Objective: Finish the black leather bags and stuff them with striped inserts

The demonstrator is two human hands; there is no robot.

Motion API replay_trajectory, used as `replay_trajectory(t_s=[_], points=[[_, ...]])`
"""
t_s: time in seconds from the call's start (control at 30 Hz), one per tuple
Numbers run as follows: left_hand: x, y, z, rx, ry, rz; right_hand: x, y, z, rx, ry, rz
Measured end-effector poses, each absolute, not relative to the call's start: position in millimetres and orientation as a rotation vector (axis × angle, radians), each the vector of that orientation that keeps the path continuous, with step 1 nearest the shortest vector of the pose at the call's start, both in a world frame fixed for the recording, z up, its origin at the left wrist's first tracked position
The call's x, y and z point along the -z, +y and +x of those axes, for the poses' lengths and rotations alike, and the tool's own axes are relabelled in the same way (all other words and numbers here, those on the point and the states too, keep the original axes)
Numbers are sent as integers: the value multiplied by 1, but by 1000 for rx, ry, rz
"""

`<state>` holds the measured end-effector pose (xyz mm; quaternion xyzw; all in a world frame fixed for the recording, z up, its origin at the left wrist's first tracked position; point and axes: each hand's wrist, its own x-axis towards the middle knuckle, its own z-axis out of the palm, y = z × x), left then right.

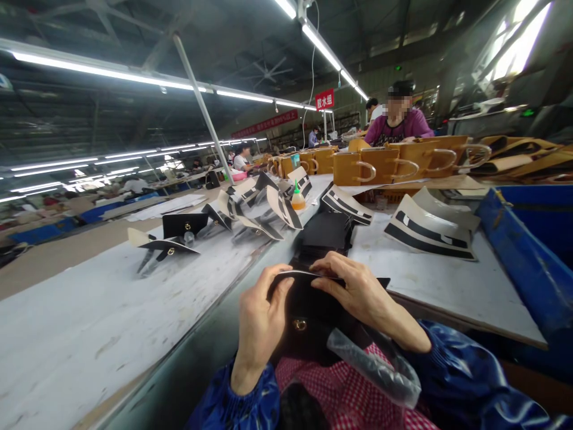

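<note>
A black handbag piece [308,304] with a small gold clasp is held up in front of my checked apron. My left hand [264,316] pinches its upper edge at the left, thumb on the near side. My right hand [351,286] pinches the same edge farther right, fingers over the far side. Below my right hand hangs a curved handle [376,364] wrapped in clear plastic. Just beyond my hands lies a stack of black pieces [326,230]. How the handle joins the bag piece is hidden.
Curved beige-and-black panels [430,230] lie on the right board beside a blue bin [514,239]. More bag pieces [185,226] and a glue bottle [298,198] with a green tip stand on the left table. Tan bags [347,169] line the back, where a co-worker [403,119] sits.
</note>
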<state>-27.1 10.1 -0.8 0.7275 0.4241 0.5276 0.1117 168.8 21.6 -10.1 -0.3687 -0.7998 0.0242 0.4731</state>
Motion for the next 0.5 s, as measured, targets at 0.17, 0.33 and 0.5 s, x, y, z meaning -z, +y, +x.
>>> replay_trajectory(t_s=[0.17, 0.33, 0.5], points=[[4, 11, -22, -1617, 1332, 2007, 14, 17, 154, 239, -1951, -891], [11, 15, -24, -1661, 1320, 1979, 13, 16, 148, 189, -1911, -899], [10, 12, -31, -1613, 1233, 2089, 10, 23, 150, -231, -1905, -871]])
